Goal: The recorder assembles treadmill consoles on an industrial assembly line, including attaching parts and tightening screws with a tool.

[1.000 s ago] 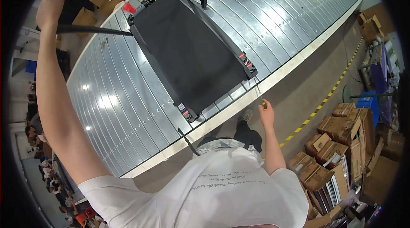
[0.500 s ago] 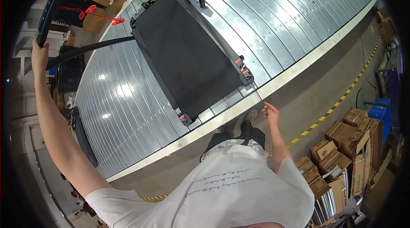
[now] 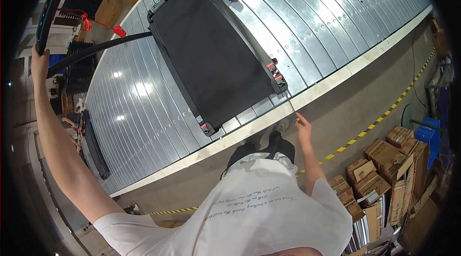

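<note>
Both hands work: left hand (image 3: 40,61) fingers wrap a dark curved bar (image 3: 50,6) overhead, right hand (image 3: 303,124) fingers pinch a thin rod (image 3: 291,106).

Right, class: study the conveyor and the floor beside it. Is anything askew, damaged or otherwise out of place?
The flat black treadmill deck lies skewed across the metal slat conveyor, one corner at its near edge. The cardboard boxes on the floor are heaped unevenly, flaps open. The left hand grips a long dark curved bar overhead.

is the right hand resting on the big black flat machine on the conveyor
No, the right hand hangs off the conveyor's edge, apart from the black machine, pinching a thin cord.
</note>
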